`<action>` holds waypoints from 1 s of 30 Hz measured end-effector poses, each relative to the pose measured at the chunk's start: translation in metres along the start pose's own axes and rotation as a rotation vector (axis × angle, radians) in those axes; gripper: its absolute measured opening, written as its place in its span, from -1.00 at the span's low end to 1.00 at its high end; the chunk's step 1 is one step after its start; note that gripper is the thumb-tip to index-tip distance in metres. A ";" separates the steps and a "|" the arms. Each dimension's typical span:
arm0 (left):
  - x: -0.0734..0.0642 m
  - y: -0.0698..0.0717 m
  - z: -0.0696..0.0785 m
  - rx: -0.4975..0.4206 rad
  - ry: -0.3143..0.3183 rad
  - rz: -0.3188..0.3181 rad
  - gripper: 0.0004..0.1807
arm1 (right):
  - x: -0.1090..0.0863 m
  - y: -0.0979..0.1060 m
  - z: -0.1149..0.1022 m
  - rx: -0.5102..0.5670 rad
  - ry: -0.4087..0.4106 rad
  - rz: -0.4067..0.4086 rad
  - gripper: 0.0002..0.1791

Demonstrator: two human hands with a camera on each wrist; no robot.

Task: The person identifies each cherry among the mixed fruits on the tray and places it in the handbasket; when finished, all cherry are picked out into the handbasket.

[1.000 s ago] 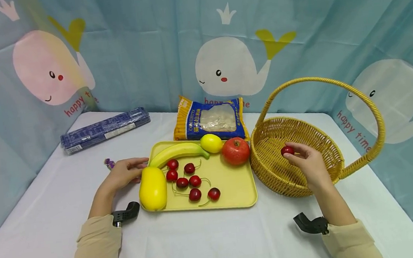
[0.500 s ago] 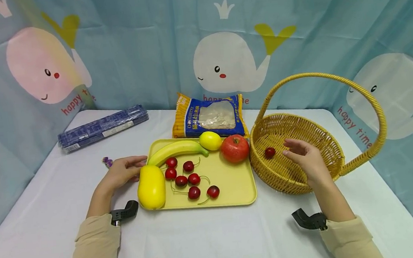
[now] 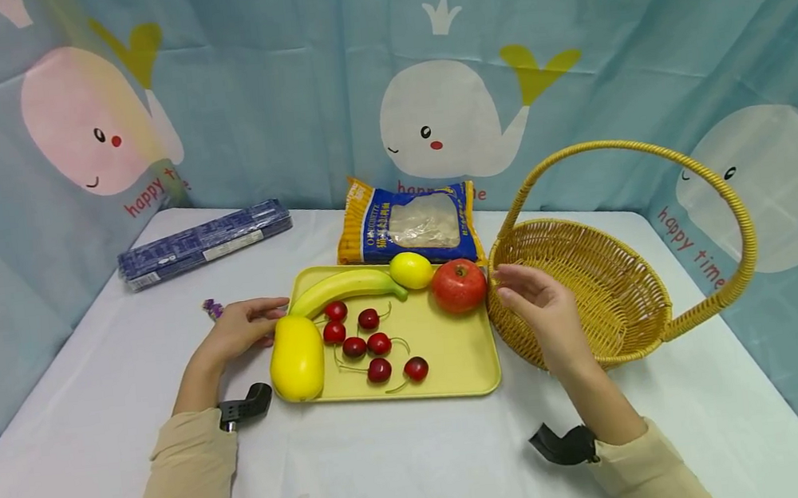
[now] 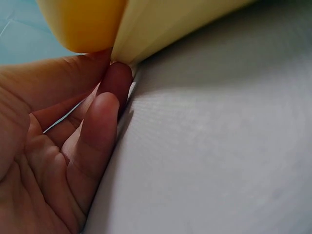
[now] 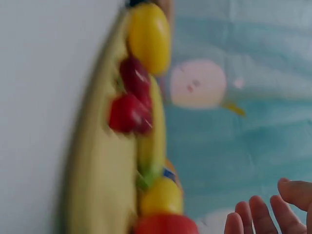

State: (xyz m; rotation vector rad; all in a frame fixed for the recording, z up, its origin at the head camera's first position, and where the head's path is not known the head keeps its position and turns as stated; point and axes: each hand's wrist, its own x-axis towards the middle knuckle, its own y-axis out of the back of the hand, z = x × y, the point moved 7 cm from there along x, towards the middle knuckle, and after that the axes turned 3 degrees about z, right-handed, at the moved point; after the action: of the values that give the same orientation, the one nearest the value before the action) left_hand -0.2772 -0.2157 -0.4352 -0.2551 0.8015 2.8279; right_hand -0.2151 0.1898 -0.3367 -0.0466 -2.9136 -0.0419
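My left hand [image 3: 237, 333] is at the left side of the yellow tray [image 3: 453, 356], its thumb and fingers pinching the rim, as the left wrist view shows close up. My right hand [image 3: 546, 315] hovers over the near left rim of the wicker basket [image 3: 582, 247], fingers loosely bent and nothing between them. On the tray lie several red cherries [image 3: 379, 369] with stems, a banana [image 3: 345, 286], a lemon [image 3: 411, 270], a red pomegranate [image 3: 459, 286] and a plump yellow fruit [image 3: 297, 359]. The cherry in the basket is hidden behind the right hand.
Behind the tray lies a blue and orange food packet [image 3: 418, 227]. A long blue wrapped package [image 3: 204, 244] sits at the back left, with a small purple item [image 3: 212, 309] near the left hand. The basket's tall handle [image 3: 714, 186] arches up on the right.
My right hand let go of a cherry inside the basket, then moved left toward the tray. The left hand has stayed at the tray's edge.
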 end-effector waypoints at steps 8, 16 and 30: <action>0.003 -0.002 0.001 -0.025 -0.016 0.007 -0.52 | -0.018 -0.071 0.043 -0.172 -0.162 -0.257 -0.65; 0.001 0.000 0.000 -0.034 -0.018 0.017 -0.51 | -0.033 -0.098 0.062 -0.352 -0.194 -0.383 -0.64; -0.001 0.000 0.000 -0.025 -0.013 0.016 -0.52 | -0.032 -0.101 0.066 -0.487 -0.166 -0.402 -0.68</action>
State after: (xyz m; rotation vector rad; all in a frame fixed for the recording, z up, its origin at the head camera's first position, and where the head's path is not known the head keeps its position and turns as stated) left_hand -0.2766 -0.2157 -0.4352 -0.2351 0.7699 2.8532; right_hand -0.2019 0.0902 -0.4110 0.4746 -2.9465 -0.8449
